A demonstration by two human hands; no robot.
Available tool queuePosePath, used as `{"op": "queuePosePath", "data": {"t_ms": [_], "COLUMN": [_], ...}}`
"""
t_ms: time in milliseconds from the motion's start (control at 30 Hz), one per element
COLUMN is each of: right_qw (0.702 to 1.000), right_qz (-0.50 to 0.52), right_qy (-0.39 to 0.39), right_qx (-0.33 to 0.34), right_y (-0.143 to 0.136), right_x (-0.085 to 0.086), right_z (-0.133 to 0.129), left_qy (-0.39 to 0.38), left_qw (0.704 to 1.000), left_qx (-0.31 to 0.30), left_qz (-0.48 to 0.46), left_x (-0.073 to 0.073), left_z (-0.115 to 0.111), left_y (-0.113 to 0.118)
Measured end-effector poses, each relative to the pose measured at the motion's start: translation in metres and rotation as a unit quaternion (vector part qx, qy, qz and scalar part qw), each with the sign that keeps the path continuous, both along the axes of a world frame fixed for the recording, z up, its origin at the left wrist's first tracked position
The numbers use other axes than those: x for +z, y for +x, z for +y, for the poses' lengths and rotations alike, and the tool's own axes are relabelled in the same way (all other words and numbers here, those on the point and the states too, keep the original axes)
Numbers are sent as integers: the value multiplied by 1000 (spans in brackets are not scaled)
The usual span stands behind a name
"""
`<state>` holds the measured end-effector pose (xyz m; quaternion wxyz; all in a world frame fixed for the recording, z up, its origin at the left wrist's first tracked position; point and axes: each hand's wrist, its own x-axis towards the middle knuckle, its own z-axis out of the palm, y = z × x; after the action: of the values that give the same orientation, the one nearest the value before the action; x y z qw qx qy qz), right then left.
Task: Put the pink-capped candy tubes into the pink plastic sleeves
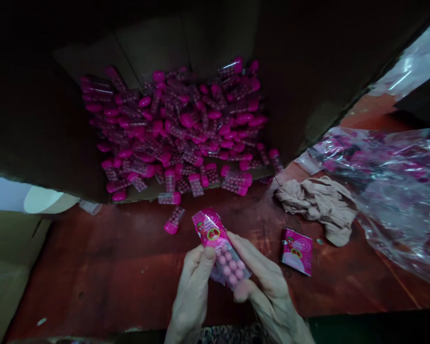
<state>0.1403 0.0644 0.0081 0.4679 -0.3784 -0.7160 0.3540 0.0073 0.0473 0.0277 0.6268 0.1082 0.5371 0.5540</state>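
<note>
Between my two hands, over the red-brown table, is a small clear pack of pink candy balls [230, 268] with a printed pink label sleeve [211, 230] at its upper end. My left hand [193, 284] pinches it along the left side, thumb near the label's lower edge. On the right side, my right hand [263, 282] grips it with the thumb at the bottom end and fingers along the edge. Just beyond lies one clear tube with a pink cap [174, 220]. To the right of my right hand rests a stack of pink printed labels [296, 251].
A large cardboard box [294, 110] on its side holds a heap of pink-capped candy tubes [186, 124]. A crumpled beige cloth [317, 203] lies at right beside a big clear plastic bag [404, 191] with pink contents. A pale bowl-like container [48, 200] stands at left.
</note>
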Motion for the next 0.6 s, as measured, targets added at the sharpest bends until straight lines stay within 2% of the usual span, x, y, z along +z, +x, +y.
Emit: {"op": "queuePosePath", "data": {"t_ms": [133, 333, 467, 600], "right_qw": [1000, 992, 989, 988], "right_qz": [-20, -50, -20, 12], "right_qy": [20, 70, 52, 43], "right_qx": [-3, -92, -139, -148], "right_y": [-7, -16, -19, -20], "right_x": [-4, -14, -17, -16], "right_z": [-2, -8, -8, -6], "left_qy": [5, -13, -39, -53], "left_qw": [999, 999, 998, 997], "left_qx": [3, 9, 30, 25], "left_qz": [-38, -30, -31, -40], "left_x": [1, 0, -5, -7], "left_z": [5, 5, 0, -1], "left_y": [3, 18, 23, 18]}}
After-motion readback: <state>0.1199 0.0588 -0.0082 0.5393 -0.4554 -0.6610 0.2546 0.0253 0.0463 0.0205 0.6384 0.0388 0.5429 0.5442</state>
